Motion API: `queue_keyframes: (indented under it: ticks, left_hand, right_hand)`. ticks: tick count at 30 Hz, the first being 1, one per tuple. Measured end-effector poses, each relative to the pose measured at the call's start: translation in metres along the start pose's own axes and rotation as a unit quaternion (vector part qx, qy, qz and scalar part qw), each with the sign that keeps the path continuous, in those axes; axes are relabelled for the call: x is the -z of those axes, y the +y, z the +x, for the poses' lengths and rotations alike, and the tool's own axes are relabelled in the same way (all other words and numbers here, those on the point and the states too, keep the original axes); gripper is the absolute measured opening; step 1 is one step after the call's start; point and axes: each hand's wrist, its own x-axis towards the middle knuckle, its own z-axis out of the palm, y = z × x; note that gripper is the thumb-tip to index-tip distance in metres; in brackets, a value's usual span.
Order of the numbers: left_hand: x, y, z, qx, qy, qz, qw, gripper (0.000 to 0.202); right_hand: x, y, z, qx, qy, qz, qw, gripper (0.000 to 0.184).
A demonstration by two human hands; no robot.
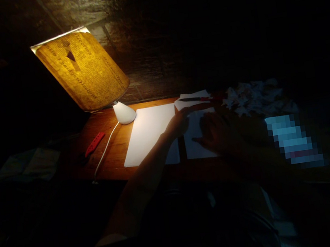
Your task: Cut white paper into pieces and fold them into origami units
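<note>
Left forearm [147,175], nearest the camera, reaches across the dark foreground to the right-hand sheet [197,149]. This sheet lies on the right part of the lit wooden tabletop [91,125], under and between the hands. Left hand [180,123]: forefinger extended rightward along the far edge; whether the fingers grasp the paper cannot be told. Right hand [218,132]: fingers released, thumb spread leftward over the sheet; contact cannot be confirmed in the shadow. Step in hand, by judgement: positioning or smoothing the sheet. The next move appears to call for steady, flat pressure, keeping the edges aligned. Just left: white paper [150,129]. Far side: small papers [193,95] with a slim dark tool. Far right: crumpled paper pile [253,96]. Far left: lamp [124,113]; nearer, a red-handled tool [95,143].
</note>
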Motion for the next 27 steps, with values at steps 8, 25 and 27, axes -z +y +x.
queue_keyframes:
  ticks: [8,25,27]
  left_hand:
    - [0.047,-0.013,-0.004,0.179,0.128,0.08,0.972,0.037]
    - [0.049,-0.002,-0.005,0.195,0.023,0.105,0.975,0.038]
    - [0.048,-0.003,-0.005,0.191,0.02,0.11,0.975,0.036]
  right_hand:
    - [0.003,-0.002,0.002,-0.001,-0.002,0.011,1.0,0.097]
    - [0.007,-0.004,0.003,0.003,0.004,-0.006,1.0,0.088]
    - [0.008,-0.005,0.003,0.006,0.007,-0.004,1.0,0.088]
